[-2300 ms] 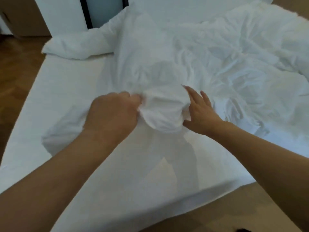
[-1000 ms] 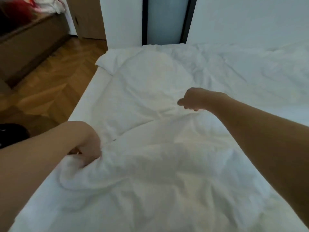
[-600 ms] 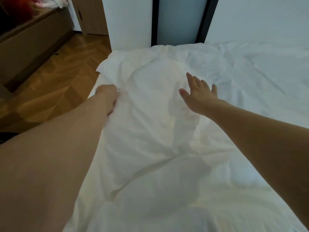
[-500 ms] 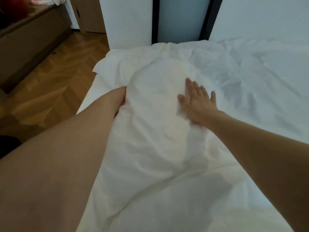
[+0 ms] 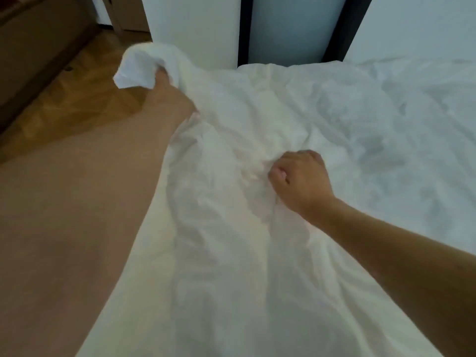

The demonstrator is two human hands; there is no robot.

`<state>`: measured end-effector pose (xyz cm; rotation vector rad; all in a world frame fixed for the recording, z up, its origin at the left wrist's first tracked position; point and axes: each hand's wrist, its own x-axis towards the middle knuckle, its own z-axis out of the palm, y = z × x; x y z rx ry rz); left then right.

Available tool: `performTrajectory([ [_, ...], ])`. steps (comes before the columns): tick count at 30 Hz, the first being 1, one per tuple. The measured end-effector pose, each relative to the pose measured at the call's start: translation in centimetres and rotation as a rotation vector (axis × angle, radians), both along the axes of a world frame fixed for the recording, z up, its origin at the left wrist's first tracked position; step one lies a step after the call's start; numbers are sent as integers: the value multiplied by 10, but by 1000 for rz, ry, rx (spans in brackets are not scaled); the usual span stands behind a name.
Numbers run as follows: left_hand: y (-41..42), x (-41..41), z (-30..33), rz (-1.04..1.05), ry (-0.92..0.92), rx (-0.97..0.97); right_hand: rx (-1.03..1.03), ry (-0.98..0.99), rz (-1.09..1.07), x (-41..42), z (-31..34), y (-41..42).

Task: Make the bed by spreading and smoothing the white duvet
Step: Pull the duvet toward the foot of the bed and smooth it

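We see our left hand (image 5: 164, 85) stretched far forward at the bed's far left corner, lifted above the mattress level, its fingers wrapped in and mostly hidden by a bunched corner of the crumpled white fabric duvet (image 5: 231, 228); the cloth flops over the hand and hangs past it over the floor, so we cannot tell exactly how the fingers lie, though they clearly hold the fabric. Our left forearm runs long and diagonal along the bed's left edge. Our right hand (image 5: 300, 180) sits near the middle of the bed, knuckles up, fingers curled into a fist that pinches a gathered ridge of the duvet, with creases radiating from the grip. The duvet covers the bed from the near edge to the far edge, wrinkled throughout. Beyond the far edge stand white wall panels (image 5: 193, 29) split by dark vertical strips (image 5: 244, 29). Left of the bed lies a wooden herringbone floor (image 5: 77, 99).
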<state>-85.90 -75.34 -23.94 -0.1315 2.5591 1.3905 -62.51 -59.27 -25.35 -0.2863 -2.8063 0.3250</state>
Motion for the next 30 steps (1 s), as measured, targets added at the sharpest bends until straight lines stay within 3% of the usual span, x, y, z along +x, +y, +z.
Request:
performTrajectory([
  [2, -5, 16, -3, -67, -183, -113, -63, 139, -78, -47, 17, 7],
  [3, -8, 18, -2, -76, -199, -210, -86, 90, -94, -65, 14, 7],
  [5, -13, 21, 0, 94, -71, -118, -43, -179, -28, -91, -11, -4],
  [6, -17, 7, 0, 326, 29, -139, 19, -304, 18, -97, -29, -12],
  [7, -19, -7, 5, 491, 204, -259, 96, -357, 52, -99, -47, -18],
  [8, -16, -21, 10, 502, 357, -434, 160, -359, 61, -100, -60, -21],
  [10, 0, -44, 22, 302, 526, -614, 210, -307, 37, -100, -72, -21],
  [11, 10, -54, 23, 222, 458, -569, 205, -291, 37, -100, -74, -20],
  [14, 35, -79, 4, 204, -60, -364, 152, -189, 50, -98, -75, -20],
  [16, 40, -87, -22, 171, -140, -462, 66, -66, 58, -95, -79, -20],
  [19, 48, -104, -48, 140, 278, -604, 0, 76, 74, -92, -93, -15],
  [21, 65, -115, -35, 44, 620, -416, -6, 97, 75, -94, -97, -12],
  [23, 76, -129, -29, -98, 837, -327, -26, 94, 78, -96, -99, -11],
  [25, 77, -140, -45, -207, 802, -452, -20, 87, 77, -98, -101, -9],
  [27, 73, -141, -61, -227, 605, -591, -10, 80, 74, -99, -102, -7],
  [30, 72, -110, -56, -297, 548, -540, 6, 76, 77, -101, -104, -6],
])
